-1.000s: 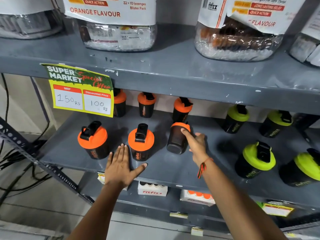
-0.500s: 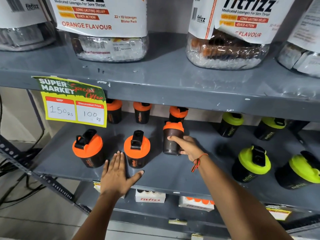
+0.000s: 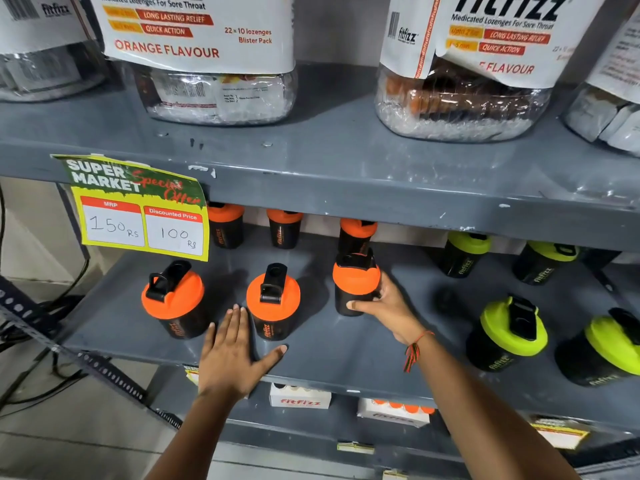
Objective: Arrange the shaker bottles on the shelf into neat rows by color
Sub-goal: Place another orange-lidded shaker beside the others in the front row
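arms: two, bare from hand to the frame's near edge, no sleeves in view | left hand (image 3: 231, 355): bare, no ring, no band, short plain nails | right hand (image 3: 388, 308): bare | right wrist: thin red thread band (image 3: 415, 348), knotted, loose red-and-dark tassel ends hanging at the near side

On the shelf (image 3: 346, 355), three shakers (image 3: 275, 301) stand in front, three (image 3: 284, 228) behind them; four more (image 3: 509, 334) sit well right.
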